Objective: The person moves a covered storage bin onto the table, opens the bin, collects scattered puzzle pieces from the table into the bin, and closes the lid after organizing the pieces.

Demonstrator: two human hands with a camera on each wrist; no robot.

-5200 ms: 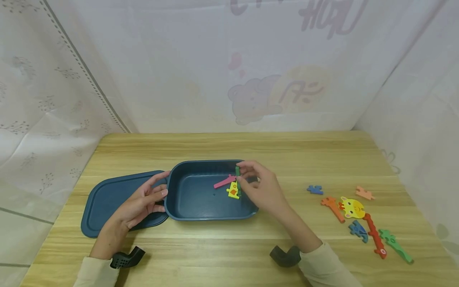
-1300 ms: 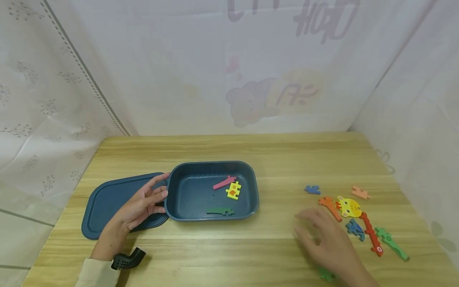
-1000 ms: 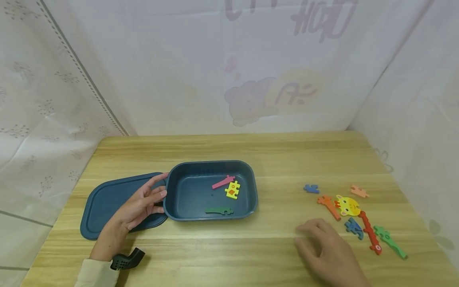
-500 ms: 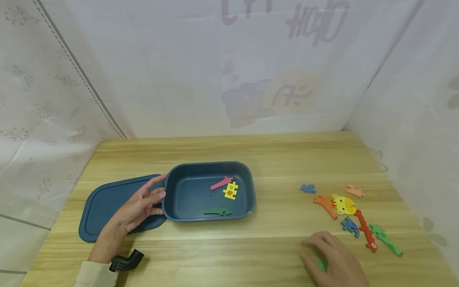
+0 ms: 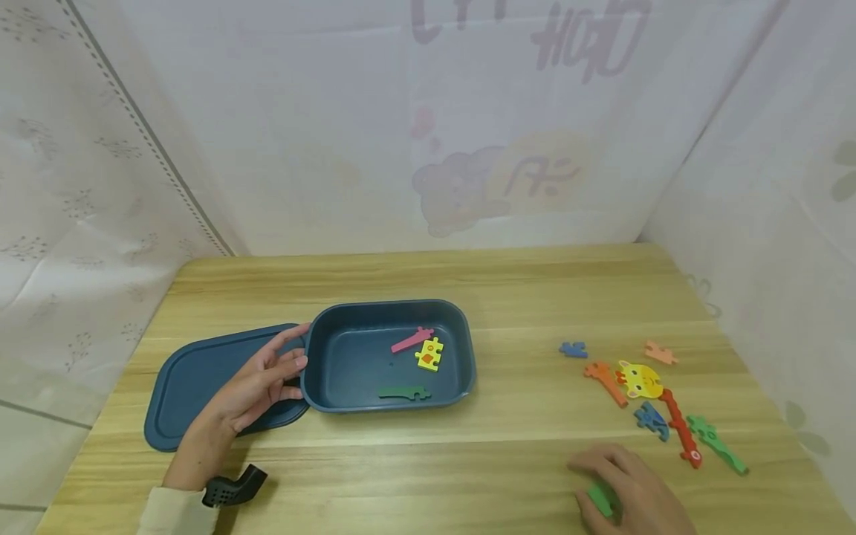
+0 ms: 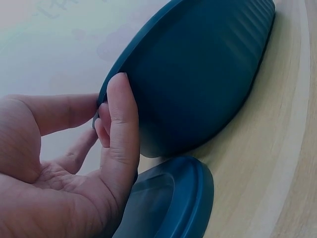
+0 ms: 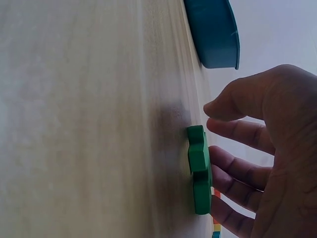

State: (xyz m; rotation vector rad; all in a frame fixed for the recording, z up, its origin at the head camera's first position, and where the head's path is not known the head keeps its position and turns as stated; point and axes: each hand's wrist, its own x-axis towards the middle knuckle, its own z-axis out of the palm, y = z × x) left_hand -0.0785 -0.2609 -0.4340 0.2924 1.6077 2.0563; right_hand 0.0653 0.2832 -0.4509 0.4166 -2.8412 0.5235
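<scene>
Right hand (image 5: 635, 492) arches, half-spread, empty, over green piece (image 7: 199, 171); left hand (image 5: 259, 385) grips box (image 5: 354, 364); curtain (image 5: 301, 134) reads "HO…"

One box (image 5: 388, 405) has one lid (image 5: 200, 383) to its left and, inside, three: one pink piece (image 5: 411, 340), one yellow piece (image 5: 429, 357), one green piece (image 5: 403, 393). To its right lie eight: two blue pieces (image 5: 573, 350) (image 5: 652, 420), two green pieces (image 5: 718, 446) (image 5: 600, 500), one orange piece (image 5: 607, 385), one peach piece (image 5: 660, 353), one red piece (image 5: 682, 431), one giraffe-face piece (image 5: 642, 381). Two hands (image 5: 253, 386) (image 5: 635, 490) flank it.

The left grip (image 5: 257, 386) is turned palm inward, thumb and fingers spread; the left forearm (image 5: 194, 459) is slanted. In the right grip (image 5: 635, 487), the fingers (image 7: 242, 166) are bent loosely, a gap left beside the thumb (image 7: 247, 94)
</scene>
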